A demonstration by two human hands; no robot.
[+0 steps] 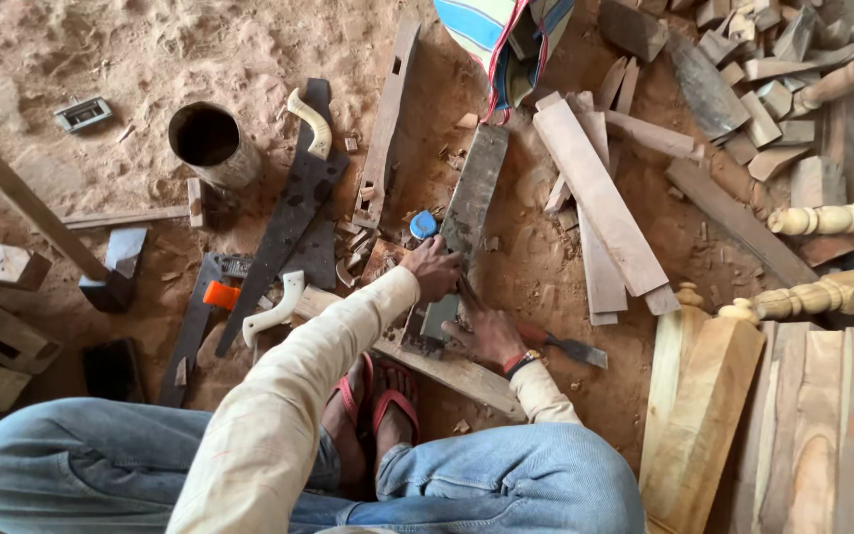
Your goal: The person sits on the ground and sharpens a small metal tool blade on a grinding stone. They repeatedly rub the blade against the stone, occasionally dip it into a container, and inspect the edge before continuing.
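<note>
Left hand (434, 267) closed over grey plank (467, 222) lying centre on floor (71, 59), blue tape measure (423, 224) at eleven o'clock; right hand (491, 334) clamped on chisel (557, 343) against plank

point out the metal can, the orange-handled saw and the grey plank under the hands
metal can (217, 148), head view, on its side wall
orange-handled saw (219, 295), head view, on the orange grip
grey plank (476, 188), head view, mid-face

Cream long sleeves (279, 415) on both arms, blue jeans (506, 485), red flip-flops (378, 396). Red-and-yellow thread band on right wrist (520, 362), at 3 o'clock of the flip-flops.
</note>
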